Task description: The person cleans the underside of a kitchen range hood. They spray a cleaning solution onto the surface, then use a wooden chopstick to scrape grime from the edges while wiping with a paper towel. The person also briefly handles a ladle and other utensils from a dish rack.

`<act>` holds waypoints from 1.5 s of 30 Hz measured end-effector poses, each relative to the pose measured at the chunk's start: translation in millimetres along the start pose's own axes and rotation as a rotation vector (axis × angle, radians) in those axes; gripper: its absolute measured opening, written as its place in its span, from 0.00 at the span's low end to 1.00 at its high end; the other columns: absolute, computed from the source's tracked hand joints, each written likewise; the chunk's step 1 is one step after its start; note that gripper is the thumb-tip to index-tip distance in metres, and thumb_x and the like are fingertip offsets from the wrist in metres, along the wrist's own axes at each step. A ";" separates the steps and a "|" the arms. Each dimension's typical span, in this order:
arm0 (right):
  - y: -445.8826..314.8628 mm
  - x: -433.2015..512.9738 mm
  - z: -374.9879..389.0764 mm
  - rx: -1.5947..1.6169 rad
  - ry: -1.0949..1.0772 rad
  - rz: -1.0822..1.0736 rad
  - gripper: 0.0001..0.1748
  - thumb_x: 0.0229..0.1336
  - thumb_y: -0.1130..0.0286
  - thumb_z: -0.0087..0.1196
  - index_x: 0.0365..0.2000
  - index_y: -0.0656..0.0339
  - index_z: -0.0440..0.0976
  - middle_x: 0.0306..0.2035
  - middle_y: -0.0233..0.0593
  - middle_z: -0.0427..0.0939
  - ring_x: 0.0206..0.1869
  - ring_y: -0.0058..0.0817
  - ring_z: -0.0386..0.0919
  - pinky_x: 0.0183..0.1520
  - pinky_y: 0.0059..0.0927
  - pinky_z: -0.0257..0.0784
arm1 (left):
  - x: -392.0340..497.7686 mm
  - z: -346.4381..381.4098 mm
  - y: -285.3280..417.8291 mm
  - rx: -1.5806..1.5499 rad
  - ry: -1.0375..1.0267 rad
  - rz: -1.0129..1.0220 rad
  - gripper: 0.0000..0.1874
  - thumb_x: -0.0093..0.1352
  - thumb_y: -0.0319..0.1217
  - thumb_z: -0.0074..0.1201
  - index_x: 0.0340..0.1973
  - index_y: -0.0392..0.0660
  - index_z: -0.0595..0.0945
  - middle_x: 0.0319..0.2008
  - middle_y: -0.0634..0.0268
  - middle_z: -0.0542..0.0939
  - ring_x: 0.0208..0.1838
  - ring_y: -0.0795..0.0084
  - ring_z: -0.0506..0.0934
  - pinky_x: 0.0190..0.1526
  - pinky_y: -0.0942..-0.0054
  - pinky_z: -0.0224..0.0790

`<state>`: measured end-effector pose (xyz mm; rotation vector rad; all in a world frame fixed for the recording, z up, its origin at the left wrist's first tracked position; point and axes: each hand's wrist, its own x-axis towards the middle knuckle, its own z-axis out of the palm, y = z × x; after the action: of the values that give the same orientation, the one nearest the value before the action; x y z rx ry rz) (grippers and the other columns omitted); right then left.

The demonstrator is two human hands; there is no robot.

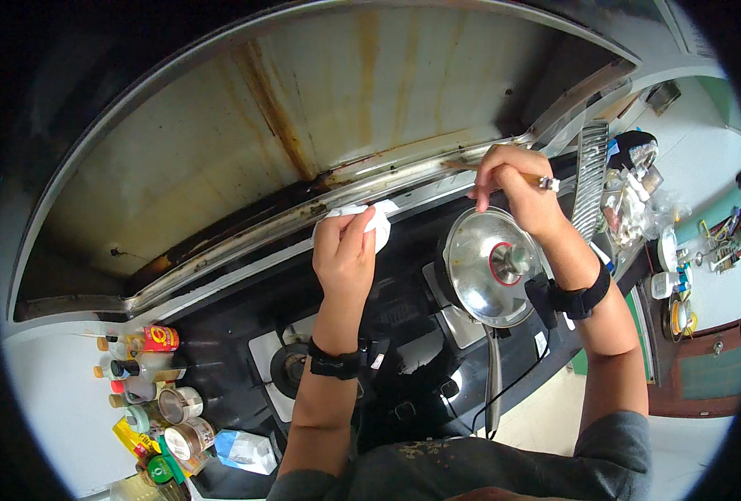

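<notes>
My left hand [344, 250] pinches a crumpled white tissue or cloth [380, 227] beside the front rim [408, 199] of a range hood. In my right hand [513, 181] is a slender wooden stick-like tool [461, 165], its far tip at the hood's grease-stained trough [402, 180]. A small white piece shows at its other end; what it is, I cannot tell. Brown grease streaks run down the hood's inner panel [345, 94]. Below my right hand, a pan with a long metal handle [493, 382] sits on the stove under a domed lid [470, 263].
A black gas cooktop [402, 282] has a bare burner [290, 369] at left. Bottles [151, 366], jars [186, 438] and a blue-and-white packet [245, 451] crowd the counter's left end. On the right are a ridged metal rack [591, 181] and plastic bags [627, 206]. A black cable [514, 388] hangs from my right wristband.
</notes>
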<state>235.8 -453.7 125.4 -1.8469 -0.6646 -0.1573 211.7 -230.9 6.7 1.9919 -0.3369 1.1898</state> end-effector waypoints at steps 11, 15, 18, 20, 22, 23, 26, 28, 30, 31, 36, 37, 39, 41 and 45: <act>-15.5 7.5 12.1 -0.419 -0.060 -0.116 0.07 0.48 0.76 0.44 0.19 0.67 0.69 0.17 0.44 0.72 0.21 0.37 0.76 0.26 0.32 0.72 | -0.8 1.8 -0.7 -0.007 -0.002 -0.008 0.17 0.48 0.16 0.60 0.34 0.45 0.84 0.29 0.65 0.74 0.30 0.67 0.73 0.33 0.73 0.68; -24.3 20.4 58.4 -0.898 -0.077 -0.224 0.07 0.43 0.72 0.52 0.19 0.66 0.72 0.21 0.55 0.75 0.27 0.48 0.77 0.31 0.44 0.72 | -0.3 2.3 -1.5 -0.001 0.008 0.015 0.16 0.49 0.16 0.61 0.33 0.45 0.84 0.29 0.65 0.74 0.30 0.68 0.73 0.32 0.74 0.68; -25.9 23.0 63.3 -0.887 -0.084 -0.161 0.07 0.41 0.72 0.53 0.19 0.67 0.72 0.21 0.56 0.74 0.27 0.50 0.76 0.31 0.44 0.72 | 0.6 1.8 -2.5 0.024 0.007 0.038 0.16 0.50 0.16 0.60 0.33 0.45 0.84 0.29 0.64 0.74 0.30 0.71 0.74 0.30 0.77 0.67; -23.3 18.9 49.0 -0.786 -0.063 -0.285 0.07 0.43 0.71 0.53 0.20 0.67 0.71 0.21 0.57 0.74 0.25 0.51 0.75 0.30 0.43 0.72 | 0.3 1.6 -2.1 0.028 0.005 0.029 0.16 0.50 0.15 0.60 0.33 0.45 0.84 0.29 0.65 0.74 0.30 0.71 0.74 0.30 0.77 0.68; -17.2 10.9 23.0 -0.462 -0.064 -0.093 0.06 0.48 0.75 0.45 0.21 0.67 0.70 0.19 0.47 0.74 0.22 0.39 0.77 0.30 0.37 0.74 | -0.1 1.8 -1.7 0.030 0.013 0.017 0.16 0.50 0.15 0.61 0.33 0.45 0.84 0.29 0.65 0.74 0.29 0.72 0.74 0.29 0.78 0.67; -13.9 4.8 8.7 -0.162 -0.088 0.071 0.07 0.50 0.77 0.42 0.21 0.68 0.69 0.18 0.43 0.73 0.22 0.34 0.77 0.31 0.35 0.75 | -0.5 1.9 -1.2 0.021 0.019 0.018 0.17 0.50 0.15 0.61 0.33 0.46 0.84 0.29 0.65 0.73 0.29 0.72 0.74 0.29 0.78 0.67; 6.5 2.2 -7.9 0.367 0.104 0.241 0.12 0.52 0.79 0.34 0.20 0.72 0.67 0.19 0.43 0.72 0.21 0.31 0.77 0.36 0.33 0.79 | -0.6 2.7 -1.2 0.058 0.015 0.034 0.17 0.49 0.15 0.61 0.33 0.46 0.84 0.29 0.66 0.73 0.28 0.74 0.73 0.26 0.79 0.66; 10.7 0.1 -12.5 0.442 0.064 0.157 0.11 0.51 0.79 0.35 0.20 0.72 0.67 0.20 0.42 0.72 0.20 0.30 0.76 0.35 0.32 0.78 | -1.1 3.3 -0.5 0.044 0.010 0.010 0.17 0.48 0.15 0.61 0.33 0.46 0.84 0.29 0.66 0.73 0.29 0.71 0.73 0.30 0.76 0.67; 7.9 0.7 -6.7 0.363 0.062 0.174 0.11 0.51 0.79 0.35 0.20 0.71 0.68 0.19 0.41 0.72 0.20 0.29 0.76 0.32 0.30 0.77 | -1.2 3.3 -0.6 0.049 0.006 0.003 0.17 0.48 0.15 0.61 0.33 0.46 0.84 0.29 0.66 0.73 0.29 0.71 0.73 0.30 0.77 0.67; 2.3 0.0 -3.0 0.268 0.053 0.190 0.11 0.51 0.79 0.36 0.19 0.70 0.68 0.19 0.39 0.72 0.20 0.27 0.76 0.31 0.29 0.77 | -1.4 3.0 -0.8 0.066 0.007 0.018 0.18 0.49 0.15 0.61 0.33 0.46 0.84 0.29 0.66 0.73 0.28 0.73 0.73 0.28 0.79 0.66; -23.3 7.7 33.7 -0.468 0.079 -0.091 0.05 0.45 0.76 0.48 0.19 0.67 0.69 0.18 0.52 0.71 0.25 0.49 0.72 0.30 0.40 0.70 | -1.3 3.1 -1.0 0.069 0.013 0.025 0.18 0.49 0.14 0.61 0.33 0.46 0.84 0.29 0.67 0.73 0.28 0.74 0.73 0.28 0.79 0.66; -25.0 9.2 40.6 -0.612 0.099 -0.170 0.06 0.45 0.75 0.48 0.17 0.66 0.68 0.19 0.51 0.72 0.24 0.49 0.73 0.31 0.43 0.70 | -1.3 2.8 -1.0 0.060 0.006 0.018 0.17 0.49 0.14 0.61 0.33 0.46 0.84 0.29 0.66 0.73 0.28 0.74 0.73 0.29 0.79 0.66; -25.8 9.3 45.1 -0.666 0.093 -0.178 0.03 0.44 0.78 0.46 0.21 0.66 0.70 0.18 0.48 0.70 0.22 0.45 0.71 0.26 0.36 0.68 | -1.2 2.2 -1.3 0.043 -0.007 0.008 0.17 0.49 0.15 0.61 0.33 0.46 0.84 0.29 0.66 0.73 0.28 0.72 0.73 0.30 0.77 0.67; -24.1 6.0 42.9 -0.662 0.102 -0.217 0.04 0.45 0.78 0.45 0.20 0.66 0.70 0.18 0.47 0.70 0.21 0.43 0.72 0.26 0.34 0.68 | -1.1 1.5 -1.7 0.018 -0.018 0.004 0.18 0.48 0.16 0.61 0.34 0.47 0.84 0.29 0.65 0.74 0.30 0.68 0.73 0.32 0.74 0.68; -22.3 0.3 31.7 -0.499 0.144 -0.104 0.04 0.46 0.77 0.46 0.20 0.65 0.70 0.18 0.47 0.71 0.22 0.43 0.72 0.27 0.36 0.68 | -0.1 -0.4 -3.1 0.034 -0.025 0.038 0.15 0.50 0.14 0.60 0.32 0.43 0.84 0.30 0.64 0.75 0.30 0.71 0.76 0.32 0.78 0.69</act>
<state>218.1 -419.9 131.9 -2.2484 -0.6602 -0.5615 213.3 -228.6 5.3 2.0394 -0.3706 1.2025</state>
